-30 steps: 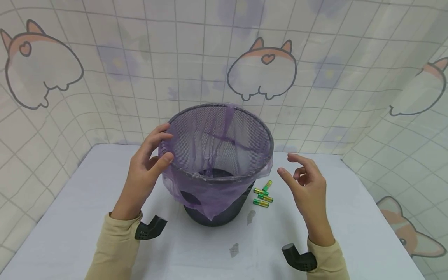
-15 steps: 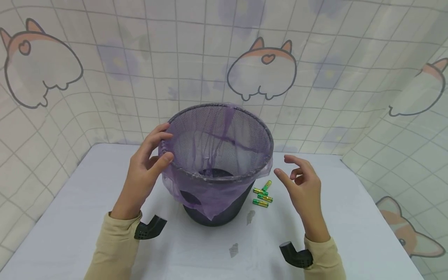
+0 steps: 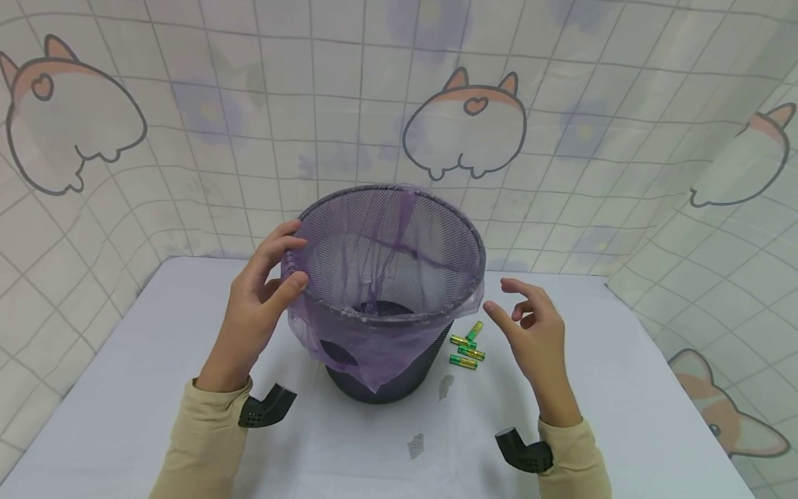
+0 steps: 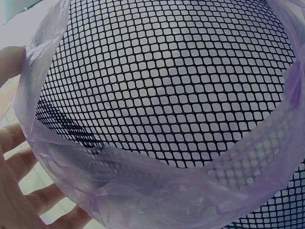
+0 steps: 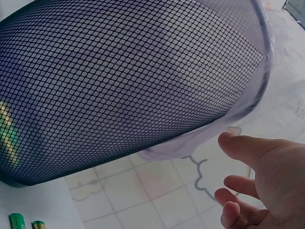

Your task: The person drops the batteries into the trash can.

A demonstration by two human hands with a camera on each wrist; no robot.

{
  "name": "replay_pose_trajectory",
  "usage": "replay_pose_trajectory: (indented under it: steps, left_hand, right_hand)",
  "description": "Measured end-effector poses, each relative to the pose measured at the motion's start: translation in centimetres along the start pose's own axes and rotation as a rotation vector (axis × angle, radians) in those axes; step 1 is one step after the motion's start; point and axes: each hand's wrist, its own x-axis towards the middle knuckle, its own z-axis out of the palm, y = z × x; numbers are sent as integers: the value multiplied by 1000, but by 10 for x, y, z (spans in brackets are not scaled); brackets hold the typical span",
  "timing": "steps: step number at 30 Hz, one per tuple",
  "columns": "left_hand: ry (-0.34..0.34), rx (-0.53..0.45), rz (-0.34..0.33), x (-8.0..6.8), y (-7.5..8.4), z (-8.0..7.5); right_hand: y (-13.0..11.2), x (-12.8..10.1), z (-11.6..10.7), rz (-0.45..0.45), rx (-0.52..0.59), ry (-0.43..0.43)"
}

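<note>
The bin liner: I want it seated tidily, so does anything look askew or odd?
Yes. The purple liner hangs unevenly: a long flap droops down the front of the mesh bin, while the far rim shows barely any overhang. Green batteries also lie loose on the table beside the bin's base.

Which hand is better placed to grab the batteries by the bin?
Probably the right hand: it hovers open just beside the batteries and holds nothing. The left hand grips the bag-lined rim of the mesh bin on the far side.
</note>
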Motion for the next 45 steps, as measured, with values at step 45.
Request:
replay_pose_trajectory:
  steps: [45]
  left_hand:
    - [3,32,-2,0,0,0]
  right_hand:
    - [19,2,15,12,-93,-55]
